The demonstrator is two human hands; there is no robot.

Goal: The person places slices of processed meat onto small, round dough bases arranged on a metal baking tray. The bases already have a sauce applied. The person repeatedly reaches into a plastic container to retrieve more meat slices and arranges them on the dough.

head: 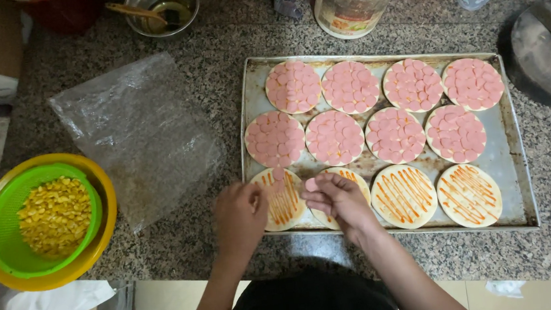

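Both forearms come up from the near edge, and the right hand (336, 198) pinches a pink sausage slice (310, 184) between thumb and fingertips over the second round of the near row. That slice looks thin, soft, light and slightly slick, so I judge it best held lightly by its rim. Just left, the left hand (241, 216) hovers palm-down with fingers curled narrow at the edge of the sauced dough round (284, 204), which carries a slice or two; whether it holds anything I cannot tell. Two more sauced rounds lie to the right, and eight rounds beyond are fully covered with slices, all on a metal baking tray (513, 154) on the speckled table (215, 67). Far left sits a green colander of corn kernels (55, 216), beside a crumpled plastic sheet (138, 137).
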